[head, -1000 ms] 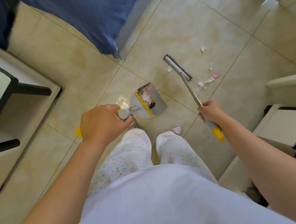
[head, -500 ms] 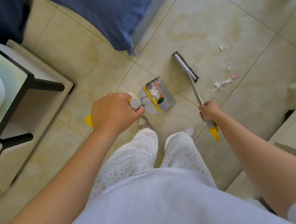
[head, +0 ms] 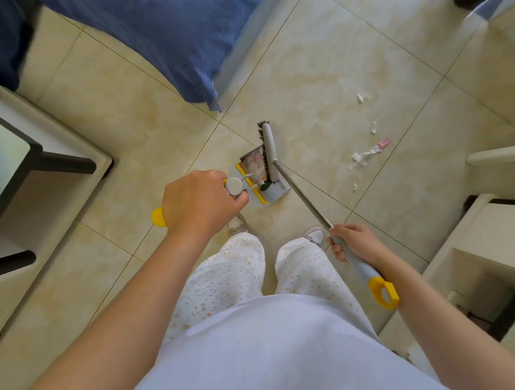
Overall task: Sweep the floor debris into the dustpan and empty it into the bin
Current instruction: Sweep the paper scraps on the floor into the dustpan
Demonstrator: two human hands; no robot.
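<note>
Left hand (head: 200,202): the fingers were curled tight around the top of the dustpan's long handle; a yellow end cap (head: 158,217) showed beside the wrist.
Dustpan (head: 277,192): grey, with a yellow comb strip (head: 258,196); it sat on the floor just ahead of the person's feet, its mouth facing the broom.
Broom (head: 269,151): the head lay across the dustpan's mouth with its dark bristles toward the pan, and the metal shaft slanted back to the right hand.
Right hand (head: 355,242): the fingers were wrapped around the broom's grey grip, just above its yellow loop end (head: 383,292).
Collected debris (head: 255,164): pale and pink scraps lay inside the pan, against the bristles.
Loose debris (head: 359,158): white paper scraps and one pink piece (head: 383,143) lay on the tiles right of the broom, well apart from the pan.
Floor (head: 317,68): glossy cream tiles with thin joints.
Surroundings: blue bedding (head: 184,38) hung at the top of the view; a black-framed desk (head: 38,155) stood at the left.
</note>
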